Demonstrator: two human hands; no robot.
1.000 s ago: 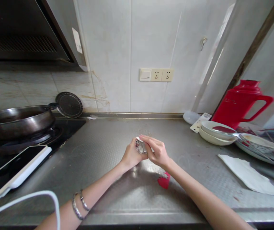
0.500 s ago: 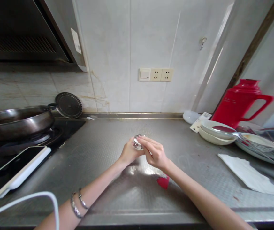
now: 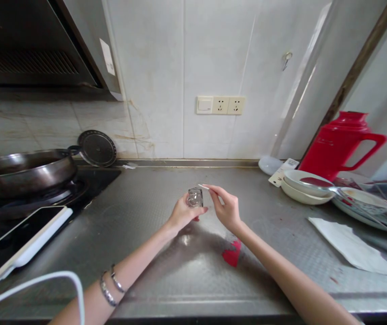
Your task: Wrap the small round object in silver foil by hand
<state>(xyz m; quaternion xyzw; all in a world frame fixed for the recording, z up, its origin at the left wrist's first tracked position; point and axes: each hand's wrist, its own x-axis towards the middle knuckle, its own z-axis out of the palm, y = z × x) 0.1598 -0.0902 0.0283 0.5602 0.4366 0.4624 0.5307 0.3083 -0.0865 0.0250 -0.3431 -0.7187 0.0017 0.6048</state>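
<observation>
My left hand [image 3: 184, 213] is wrapped round a small clear glass [image 3: 195, 197] with a faceted look, held above the metal counter. Its rim tilts up toward me, and a bit of red shows under the fingers. Close by on the right, my right hand [image 3: 225, 206] pinches a thin white strip [image 3: 203, 186] between thumb and fingertips. The strip's tip is at the glass's upper edge; whether they touch I cannot tell, nor what it is made of. Beneath my right wrist lies a jagged red scrap [image 3: 232, 255] on the counter.
On the left, a steel pan [image 3: 27, 174] sits on the black stove, with a phone [image 3: 17, 241] and white cable in front. To the right stand stacked bowls [image 3: 306, 192], a red thermos jug [image 3: 338, 146] and a white paper napkin [image 3: 352, 246]. Sockets [image 3: 228, 105] are on the wall.
My right hand has moved off the mouth of the glass to the right, drawing the white strip with it. The glass now shows more fully in my left hand.
</observation>
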